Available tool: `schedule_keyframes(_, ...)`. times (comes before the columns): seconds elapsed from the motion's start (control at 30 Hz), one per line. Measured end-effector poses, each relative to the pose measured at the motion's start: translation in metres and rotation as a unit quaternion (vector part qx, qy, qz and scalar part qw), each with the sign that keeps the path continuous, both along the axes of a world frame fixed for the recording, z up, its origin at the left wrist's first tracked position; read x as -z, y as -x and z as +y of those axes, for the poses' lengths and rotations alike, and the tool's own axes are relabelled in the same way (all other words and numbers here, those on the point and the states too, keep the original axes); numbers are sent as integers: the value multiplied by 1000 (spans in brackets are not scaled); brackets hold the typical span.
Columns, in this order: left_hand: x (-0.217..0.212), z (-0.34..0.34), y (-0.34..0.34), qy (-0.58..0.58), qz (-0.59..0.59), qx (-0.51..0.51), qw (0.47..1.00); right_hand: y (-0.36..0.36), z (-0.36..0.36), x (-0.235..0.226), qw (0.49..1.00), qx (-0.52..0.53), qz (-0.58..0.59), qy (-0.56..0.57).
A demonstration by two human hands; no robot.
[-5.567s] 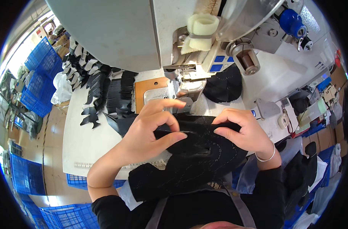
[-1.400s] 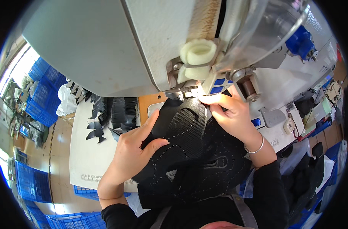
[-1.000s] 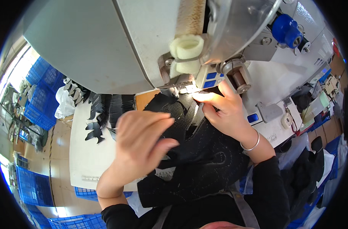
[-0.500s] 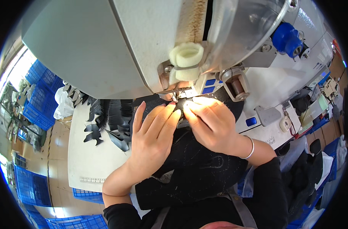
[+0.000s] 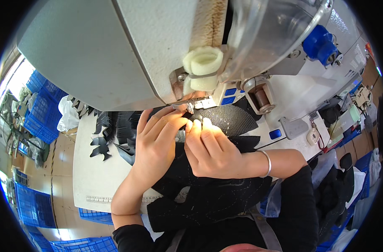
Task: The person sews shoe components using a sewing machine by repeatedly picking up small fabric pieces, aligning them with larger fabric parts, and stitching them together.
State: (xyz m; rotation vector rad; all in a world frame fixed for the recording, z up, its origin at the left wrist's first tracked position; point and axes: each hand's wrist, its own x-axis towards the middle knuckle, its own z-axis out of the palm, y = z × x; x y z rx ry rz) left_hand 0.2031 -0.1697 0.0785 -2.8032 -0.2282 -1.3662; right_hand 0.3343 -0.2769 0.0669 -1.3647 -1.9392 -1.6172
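Note:
A sewing machine [image 5: 153,46] stands before me, its lit needle area [image 5: 190,107] just beyond my fingertips. Left of the needle, my left hand [image 5: 155,140] is closed with bent fingers at the edge of the black fabric [image 5: 208,197]. My right hand [image 5: 214,153] pinches the same work close to the presser foot, its fingertips nearly touching the left ones. A dark mesh section [image 5: 225,117] spreads on the machine bed past my right fingers. The rest of the fabric, marked with pale stitch lines, hangs toward my lap. The pinched edge is mostly hidden by my fingers.
Cut black pieces [image 5: 101,143] lie on the white table [image 5: 84,176] at left, behind a printed ruler scale [image 5: 111,199]. A thread bobbin [image 5: 260,97] sits right of the needle. Blue crates [image 5: 34,206] stand on the floor at left; dark material [image 5: 336,189] is heaped at right.
My right hand has moved left and toward me, and the fabric has turned, bringing the mesh section into view right of the needle. My left hand has shifted slightly left.

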Motion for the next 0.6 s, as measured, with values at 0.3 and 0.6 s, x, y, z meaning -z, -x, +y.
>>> schedule_keyframes(0.3, 2, 12, -7, 26, -36, 43, 998, 13, 9, 8, 994, 87, -63, -12)
schedule_keyframes(0.6, 2, 15, -10, -134, -69, 45, 988, -20, -43, -30, 903, -168, 286, 273)
